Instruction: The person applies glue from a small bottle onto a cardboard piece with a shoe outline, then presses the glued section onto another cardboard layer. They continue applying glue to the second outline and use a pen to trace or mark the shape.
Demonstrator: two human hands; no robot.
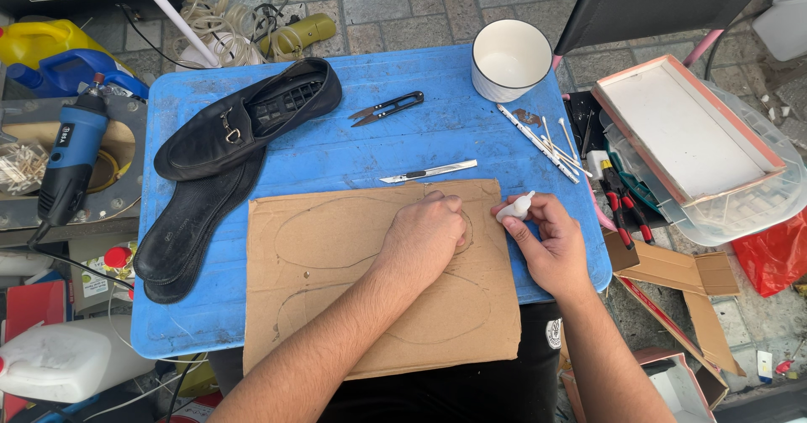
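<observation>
Right hand (551, 242) pinches small white bottle (514, 210); left hand (427, 234) presses cardboard (336, 246).

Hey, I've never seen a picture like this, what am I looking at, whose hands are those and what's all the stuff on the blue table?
This is a single picture from a camera worn on a person's head, looking down at their own two bare hands. The left hand presses flat on a cardboard sheet with pencilled sole outlines. The right hand holds a small white bottle at the sheet's edge. All of it rests on a blue table. Also there: a black loafer lying on a black sole, thread snips, a utility knife, some thin sticks and a white cup.
</observation>
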